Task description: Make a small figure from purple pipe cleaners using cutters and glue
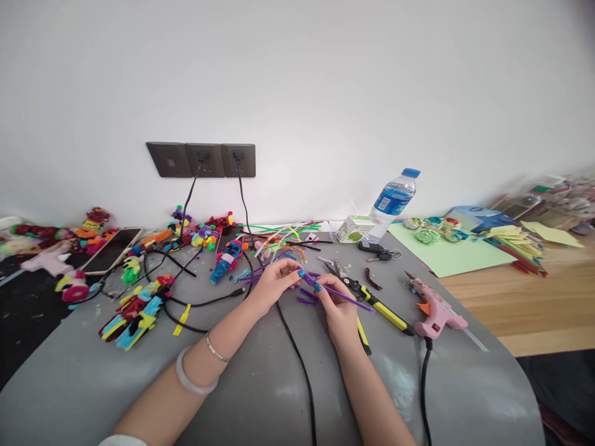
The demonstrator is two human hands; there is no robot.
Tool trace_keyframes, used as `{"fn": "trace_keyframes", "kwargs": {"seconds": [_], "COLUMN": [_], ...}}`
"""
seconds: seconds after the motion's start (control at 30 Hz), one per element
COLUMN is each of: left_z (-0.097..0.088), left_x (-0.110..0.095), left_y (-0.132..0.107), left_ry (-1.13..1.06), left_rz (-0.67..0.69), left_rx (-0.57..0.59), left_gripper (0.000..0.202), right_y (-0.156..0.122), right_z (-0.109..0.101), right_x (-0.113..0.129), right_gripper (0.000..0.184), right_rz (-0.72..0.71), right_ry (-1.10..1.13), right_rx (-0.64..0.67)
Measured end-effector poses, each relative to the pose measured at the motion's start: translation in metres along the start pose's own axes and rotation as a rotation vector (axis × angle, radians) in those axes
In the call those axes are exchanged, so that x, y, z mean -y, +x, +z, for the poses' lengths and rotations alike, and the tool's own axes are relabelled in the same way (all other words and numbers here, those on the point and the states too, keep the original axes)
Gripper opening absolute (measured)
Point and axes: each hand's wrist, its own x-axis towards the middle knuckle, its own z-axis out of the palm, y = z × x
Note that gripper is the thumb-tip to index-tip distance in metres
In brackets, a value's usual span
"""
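Note:
Between my two hands, above the middle of the grey table, is a purple pipe cleaner (349, 300). My left hand (277, 282) pinches it with thumb and forefinger. Close beside it, my right hand (335, 305) also has its fingers closed on the pipe cleaner, whose free end sticks out to the right. More purple pipe cleaner pieces (307, 301) lie on the table under the hands. Just right of my right hand rest yellow-and-black pliers (387, 313). Behind the hands spreads a loose pile of coloured pipe cleaners (297, 234).
A pink glue gun (437, 313) with a black cord lies right. A water bottle (393, 204), a drink carton (354, 229) and keys (385, 253) stand or lie at the back. Pipe-cleaner figures (134, 313), a phone (113, 251) and black cables (297, 359) occupy the left and centre.

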Motion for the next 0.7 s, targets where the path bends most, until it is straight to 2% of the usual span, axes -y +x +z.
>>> {"fn": "trace_keyframes", "kwargs": {"seconds": [0.47,0.7], "left_z": [0.0018,-0.0003], "left_x": [-0.003,-0.0025], "left_y": [-0.0016,-0.0019], "left_ry": [-0.019,-0.009], "left_rz": [0.015,0.014], "left_rx": [0.008,-0.001], "left_gripper": [0.037,0.032], "right_y": [-0.0009,-0.001], "right_z": [0.0001,-0.0006], "right_x": [0.001,0.0017], "right_gripper": [0.021,0.019], "right_rz": [0.037,-0.013], "right_ry": [0.013,-0.001], "right_rx": [-0.006,0.01]}}
